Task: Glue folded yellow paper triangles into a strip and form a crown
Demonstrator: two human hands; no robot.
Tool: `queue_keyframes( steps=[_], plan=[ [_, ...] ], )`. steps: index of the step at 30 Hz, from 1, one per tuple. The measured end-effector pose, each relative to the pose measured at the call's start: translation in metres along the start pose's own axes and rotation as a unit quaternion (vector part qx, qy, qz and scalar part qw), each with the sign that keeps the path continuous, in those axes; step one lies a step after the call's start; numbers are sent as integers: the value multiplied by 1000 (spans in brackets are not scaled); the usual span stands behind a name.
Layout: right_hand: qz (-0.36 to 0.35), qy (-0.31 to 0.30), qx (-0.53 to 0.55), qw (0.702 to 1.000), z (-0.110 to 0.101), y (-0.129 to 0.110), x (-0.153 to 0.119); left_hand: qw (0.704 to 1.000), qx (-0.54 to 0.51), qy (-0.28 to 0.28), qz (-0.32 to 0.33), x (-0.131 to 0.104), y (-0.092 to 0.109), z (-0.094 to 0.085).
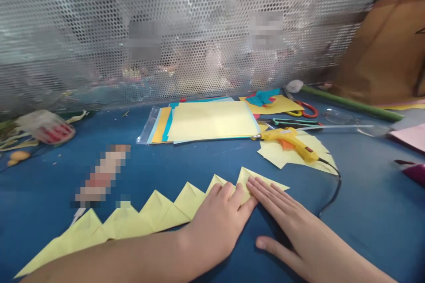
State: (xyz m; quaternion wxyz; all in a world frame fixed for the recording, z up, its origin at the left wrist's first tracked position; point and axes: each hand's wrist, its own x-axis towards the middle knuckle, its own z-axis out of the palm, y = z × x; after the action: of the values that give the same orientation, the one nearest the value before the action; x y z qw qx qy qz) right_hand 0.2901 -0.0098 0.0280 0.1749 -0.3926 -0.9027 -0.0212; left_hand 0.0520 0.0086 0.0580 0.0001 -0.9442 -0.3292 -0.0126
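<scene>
A row of pale yellow paper triangles [166,209], overlapping into a zigzag strip, runs from the lower left towards the middle of the blue table. My left hand [219,219] bears down on the strip near its right end, fingers bent over the paper, fingertips partly hidden. Flat on the last triangle [245,178] at that end lie the outstretched fingers of my right hand [288,219], with its thumb apart over the table. The two hands touch at the fingertips. My left forearm covers part of the strip's lower edge.
A yellow glue gun [292,138] with a black cord rests on yellow paper scraps [318,166]. Behind the strip lies a stack of coloured paper [212,119]. Red-handled scissors [308,109], a brown bag [381,48] and a perforated metal panel [199,17] stand farther back.
</scene>
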Motion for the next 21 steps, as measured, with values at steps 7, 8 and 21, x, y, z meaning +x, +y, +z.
queue_keyframes(
  steps=[7,8,21],
  plan=[
    [-28,49,-36,998,5,-3,4,999,23,19,28,-45,7,-12],
    [-26,50,-35,998,6,-3,3,999,22,23,38,-56,7,-14],
    [126,97,83,984,16,24,-19,780,-108,167,-593,-274,-82,-15]
  ],
)
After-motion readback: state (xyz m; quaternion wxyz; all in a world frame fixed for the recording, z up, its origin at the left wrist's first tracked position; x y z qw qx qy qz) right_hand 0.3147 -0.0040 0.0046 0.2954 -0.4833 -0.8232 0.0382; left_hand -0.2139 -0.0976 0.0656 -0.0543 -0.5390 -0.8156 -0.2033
